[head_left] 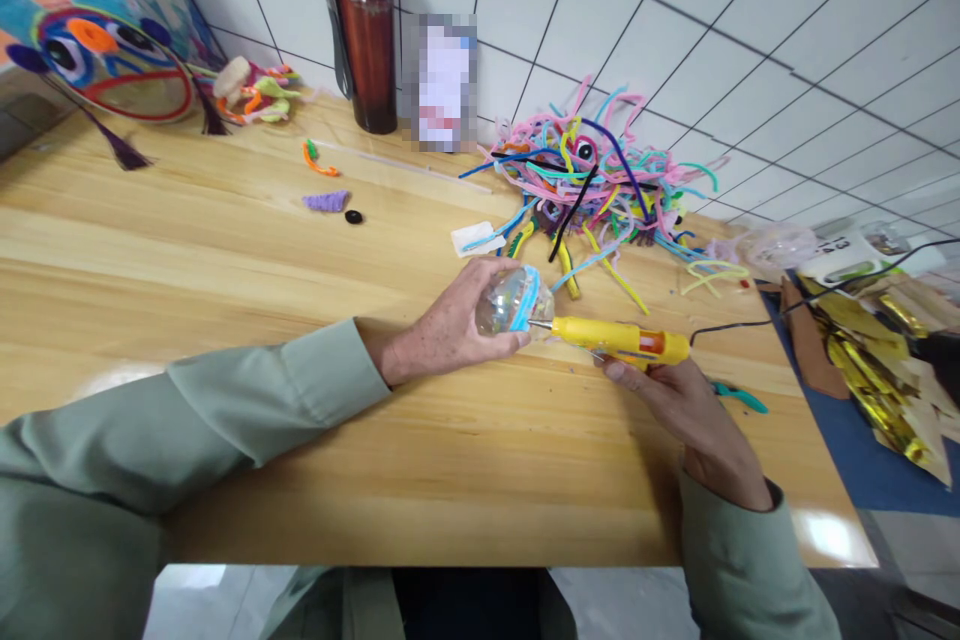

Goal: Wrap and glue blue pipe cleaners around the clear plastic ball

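Observation:
Near the middle of the table, my left hand [457,320] is wrapped round a clear, rounded plastic piece [493,305] that looks like part of a bottle. A light blue fuzzy strip [529,300] runs across its right side. My right hand [679,400] grips a yellow hot glue gun [600,335] from below. The gun's metal nozzle points left and meets the piece at the lower end of the blue strip. Whether glue is flowing is too small to make out.
A tangled heap of pipe cleaners [592,170] lies by the tiled wall, with yellow-handled pliers [568,275] before it. A red thermos [367,30] and a blurred phone [442,85] stand left of it. The gun's black cord [739,323] trails right. Teal-handled scissors [742,397] lie behind my right hand.

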A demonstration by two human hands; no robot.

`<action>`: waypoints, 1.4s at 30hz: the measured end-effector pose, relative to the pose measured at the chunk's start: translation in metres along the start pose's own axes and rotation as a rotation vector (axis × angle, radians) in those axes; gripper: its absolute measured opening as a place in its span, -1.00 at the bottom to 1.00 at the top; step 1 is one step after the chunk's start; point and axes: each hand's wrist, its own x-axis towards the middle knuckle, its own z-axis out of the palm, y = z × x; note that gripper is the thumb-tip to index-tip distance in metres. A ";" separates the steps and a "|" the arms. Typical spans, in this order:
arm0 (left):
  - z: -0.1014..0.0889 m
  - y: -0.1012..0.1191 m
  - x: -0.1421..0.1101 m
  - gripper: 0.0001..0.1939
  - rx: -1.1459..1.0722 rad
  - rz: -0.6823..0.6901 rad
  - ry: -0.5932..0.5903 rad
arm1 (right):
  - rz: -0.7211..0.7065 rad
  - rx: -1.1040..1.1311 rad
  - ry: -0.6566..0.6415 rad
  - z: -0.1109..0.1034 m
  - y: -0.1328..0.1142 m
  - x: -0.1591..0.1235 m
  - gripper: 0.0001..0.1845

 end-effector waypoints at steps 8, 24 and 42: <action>-0.001 0.001 0.000 -0.25 0.029 0.008 -0.017 | -0.013 0.006 -0.033 0.000 -0.004 0.003 -0.51; -0.002 0.000 0.001 -0.25 0.025 0.001 -0.022 | -0.056 -0.009 0.038 -0.001 0.002 0.002 -0.56; -0.008 0.004 -0.001 -0.27 0.086 -0.160 -0.056 | 0.180 -0.440 0.661 -0.202 0.141 -0.074 -0.46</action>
